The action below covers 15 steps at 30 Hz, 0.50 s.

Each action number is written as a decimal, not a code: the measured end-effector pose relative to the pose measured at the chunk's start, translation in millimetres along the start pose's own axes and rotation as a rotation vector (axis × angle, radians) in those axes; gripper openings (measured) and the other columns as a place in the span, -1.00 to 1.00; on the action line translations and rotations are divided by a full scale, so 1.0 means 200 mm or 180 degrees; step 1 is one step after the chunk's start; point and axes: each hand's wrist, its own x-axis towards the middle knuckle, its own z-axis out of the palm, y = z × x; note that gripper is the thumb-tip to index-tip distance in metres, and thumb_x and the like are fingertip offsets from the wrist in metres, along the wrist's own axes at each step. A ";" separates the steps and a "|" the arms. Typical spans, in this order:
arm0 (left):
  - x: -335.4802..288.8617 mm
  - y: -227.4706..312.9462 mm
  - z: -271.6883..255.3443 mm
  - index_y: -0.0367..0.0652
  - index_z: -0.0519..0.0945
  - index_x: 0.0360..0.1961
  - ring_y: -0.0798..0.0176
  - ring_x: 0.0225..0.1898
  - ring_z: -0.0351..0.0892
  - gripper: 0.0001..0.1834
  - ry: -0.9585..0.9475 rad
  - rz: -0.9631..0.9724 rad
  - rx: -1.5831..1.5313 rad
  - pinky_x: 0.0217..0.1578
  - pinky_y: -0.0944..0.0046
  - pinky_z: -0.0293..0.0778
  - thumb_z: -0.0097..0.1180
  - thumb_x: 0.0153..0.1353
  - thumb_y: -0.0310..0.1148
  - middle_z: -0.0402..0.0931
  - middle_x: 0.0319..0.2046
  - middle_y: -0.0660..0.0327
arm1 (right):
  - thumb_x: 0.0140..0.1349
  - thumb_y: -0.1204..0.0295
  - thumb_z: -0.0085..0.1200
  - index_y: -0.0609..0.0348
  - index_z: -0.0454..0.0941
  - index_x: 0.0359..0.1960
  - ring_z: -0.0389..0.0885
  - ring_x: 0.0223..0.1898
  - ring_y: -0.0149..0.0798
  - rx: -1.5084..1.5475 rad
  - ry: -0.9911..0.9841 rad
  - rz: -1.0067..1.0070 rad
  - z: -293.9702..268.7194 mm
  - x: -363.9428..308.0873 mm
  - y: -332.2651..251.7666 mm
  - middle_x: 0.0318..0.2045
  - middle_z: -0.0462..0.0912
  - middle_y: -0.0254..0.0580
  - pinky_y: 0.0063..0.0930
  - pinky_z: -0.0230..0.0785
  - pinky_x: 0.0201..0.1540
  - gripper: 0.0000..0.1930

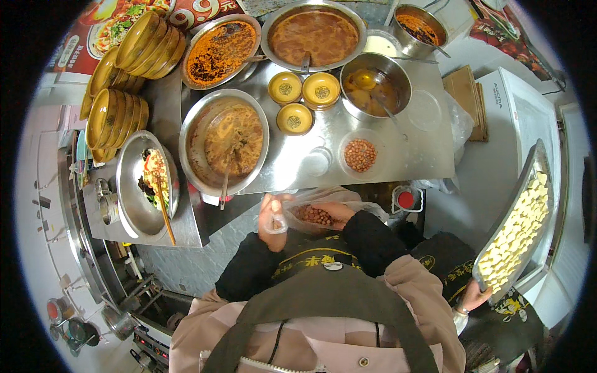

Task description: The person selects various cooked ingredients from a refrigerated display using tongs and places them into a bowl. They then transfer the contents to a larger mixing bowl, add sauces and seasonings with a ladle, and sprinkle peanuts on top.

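Observation:
A clear plastic bag (306, 198) with reddish-brown peanuts (313, 216) in it is between my hands, just below the table's front edge. My left hand (272, 225) is closed on the bag's left side, with a twist of clear film around the fingers. On the bag's other side, my right hand (336, 212) grips it beside the peanuts; part of that hand shows only through the film. Above it on the steel table stands a clear tub of peanuts (360, 155), with a small clear round container or lid (318, 161) to its left.
Large steel basins of red-brown sauce (224, 149) and a pot of yellow liquid (375, 85) crowd the table (423, 155). Small yellow bowls (294, 119) stand mid-table, stacked bowls (118, 121) at left. At right, another person's hand (474, 296) holds a tray of pale cubes (517, 233) beside a white freezer (504, 105).

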 end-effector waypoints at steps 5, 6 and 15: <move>0.03 0.01 -0.02 -0.28 0.49 -0.30 0.27 -0.37 0.28 -0.57 0.0149 0.0169 0.0896 -0.28 0.27 0.25 -0.45 0.42 -0.26 0.42 -0.38 0.17 | 0.28 0.31 -0.05 0.19 0.43 -0.01 0.54 -0.12 -0.27 0.0935 -0.0121 -0.0116 -0.03 -0.04 -0.05 -0.09 0.55 -0.12 -0.38 0.51 -0.18 -0.70; 0.03 0.03 -0.03 -0.27 0.49 -0.29 0.28 -0.38 0.29 -0.58 0.0109 -0.0115 0.0608 -0.30 0.28 0.26 -0.42 0.41 -0.26 0.40 -0.40 0.18 | 0.28 0.33 -0.05 0.20 0.43 -0.03 0.55 -0.12 -0.23 0.1071 -0.0165 -0.0121 -0.04 -0.05 -0.06 -0.10 0.55 -0.12 -0.33 0.51 -0.14 -0.71; 0.06 0.08 -0.06 -0.22 0.44 -0.31 0.45 -0.56 0.25 -0.68 0.0184 -0.1640 -0.2000 -0.51 0.43 0.21 -0.26 0.40 -0.21 0.28 -0.56 0.34 | 0.31 0.35 -0.13 0.24 0.45 -0.10 0.55 -0.13 -0.14 0.1237 -0.0390 -0.0477 -0.02 -0.12 -0.16 -0.14 0.55 -0.10 -0.24 0.49 -0.07 -0.74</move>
